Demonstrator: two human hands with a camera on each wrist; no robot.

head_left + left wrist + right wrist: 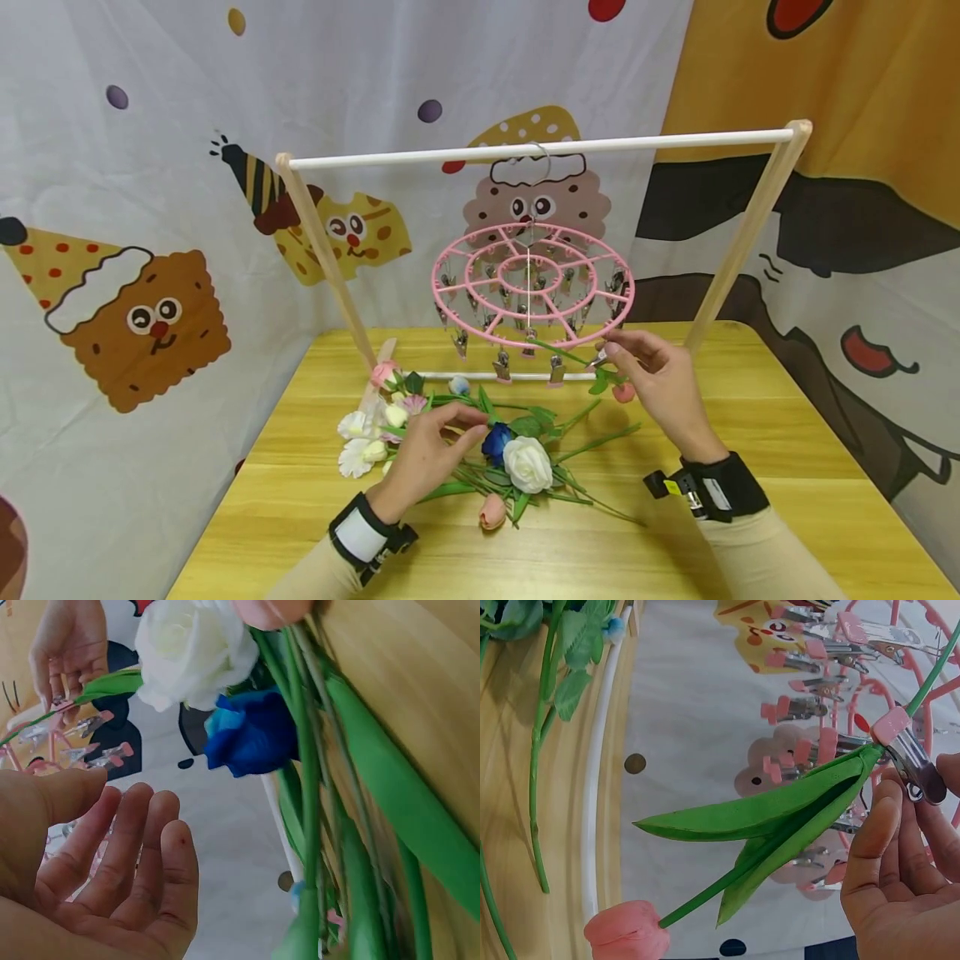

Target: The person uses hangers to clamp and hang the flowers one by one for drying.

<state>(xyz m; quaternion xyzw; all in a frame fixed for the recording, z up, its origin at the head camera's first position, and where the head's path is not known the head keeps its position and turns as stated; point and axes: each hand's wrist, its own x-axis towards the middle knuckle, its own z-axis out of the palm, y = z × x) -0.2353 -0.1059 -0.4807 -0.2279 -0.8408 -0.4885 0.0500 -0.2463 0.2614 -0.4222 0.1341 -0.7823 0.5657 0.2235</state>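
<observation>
My right hand [667,392] pinches a metal clip [916,761] with pink tips at the near right side of a pink round clip hanger [632,290]. That clip sits across the green stem of a pink tulip [626,931], whose head hangs down with its leaves below the clip. My left hand [429,457] hovers palm inward beside a pile of artificial flowers, its fingers loosely curved and holding nothing. Near its fingertips are a blue rose [497,444] and a white rose [528,464]. A peach tulip [492,512] lies in front of them.
The hanger hangs by its hook from the white bar [420,156] of a wooden-legged rack on the wood-grain table [750,533]. Several other clips dangle from it. White blooms [356,457] and a pink rose [386,374] lie at the pile's left. A printed curtain stands behind.
</observation>
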